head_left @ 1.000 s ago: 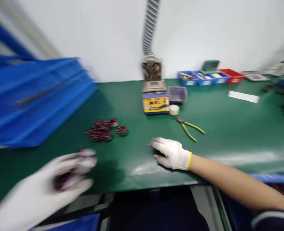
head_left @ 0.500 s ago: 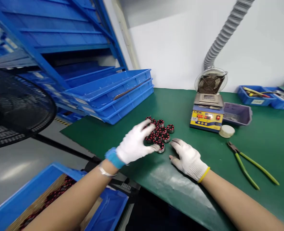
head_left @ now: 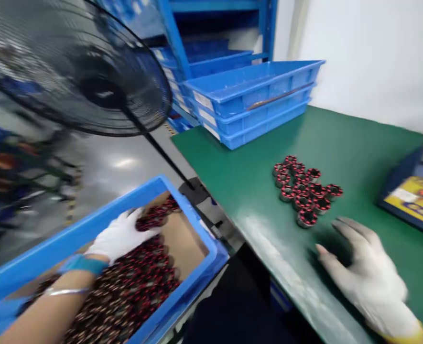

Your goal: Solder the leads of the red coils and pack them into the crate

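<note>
Down at the left, my left hand (head_left: pixel 121 236), in a white glove, is inside a blue bin (head_left: pixel 216 260). Its thumb and fingers are apart, around a few of the small ring-shaped motor stators (head_left: pixel 139 272) packed there. These have red and dark windings, and cardboard shows beneath them. On the green table (head_left: pixel 247 177) stands a cluster of similar stators (head_left: pixel 300 188), close together with windings facing up. My right hand (head_left: pixel 367 272), gloved with darkened fingertips, hovers or rests just right of that cluster. Its thumb and fingers are spread, holding nothing.
Stacked blue trays (head_left: pixel 265 102) stand at the table's far left corner. A black floor fan (head_left: pixel 107 91) rises beyond the bin. At the right edge sits a yellow-and-blue device (head_left: pixel 417 198) with a red display. Blue shelving (head_left: pixel 175 43) is behind.
My left hand has left the stator cluster on the table and moved down-left into the bin. The view has swung left. My right hand stays beside the cluster.
</note>
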A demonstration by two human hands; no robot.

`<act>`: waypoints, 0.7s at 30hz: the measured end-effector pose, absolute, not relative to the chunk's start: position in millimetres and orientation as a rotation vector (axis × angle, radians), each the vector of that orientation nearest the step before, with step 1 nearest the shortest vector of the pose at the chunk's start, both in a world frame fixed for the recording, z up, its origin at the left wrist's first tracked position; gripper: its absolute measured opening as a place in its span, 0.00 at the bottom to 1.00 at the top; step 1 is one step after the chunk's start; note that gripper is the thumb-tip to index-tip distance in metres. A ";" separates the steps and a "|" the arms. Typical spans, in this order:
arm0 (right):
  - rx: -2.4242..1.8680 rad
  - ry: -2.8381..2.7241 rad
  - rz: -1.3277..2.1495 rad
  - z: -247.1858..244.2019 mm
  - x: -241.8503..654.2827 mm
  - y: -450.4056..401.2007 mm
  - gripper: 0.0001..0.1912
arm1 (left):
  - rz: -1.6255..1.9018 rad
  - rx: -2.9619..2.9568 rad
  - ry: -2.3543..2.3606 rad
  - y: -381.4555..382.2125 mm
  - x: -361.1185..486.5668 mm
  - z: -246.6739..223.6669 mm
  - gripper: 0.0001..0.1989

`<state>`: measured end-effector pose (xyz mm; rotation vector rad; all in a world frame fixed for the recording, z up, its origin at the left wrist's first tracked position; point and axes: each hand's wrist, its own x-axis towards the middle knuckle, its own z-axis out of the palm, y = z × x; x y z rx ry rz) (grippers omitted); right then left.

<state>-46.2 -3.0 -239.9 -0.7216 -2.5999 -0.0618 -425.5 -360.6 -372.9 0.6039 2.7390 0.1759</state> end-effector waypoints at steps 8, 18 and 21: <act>-0.575 -2.790 -0.328 -230.9 -114.1 3.3 0.18 | -0.072 0.668 2.823 -301.3 -407.4 -413.5 0.39; -0.576 -2.773 -0.523 -226.4 -137.2 -8.0 0.23 | -0.134 0.581 2.726 -299.7 -413.4 -402.0 0.38; -0.641 -2.811 -0.618 -232.4 -165.8 -9.5 0.16 | -0.085 0.572 2.757 -299.6 -411.5 -403.8 0.39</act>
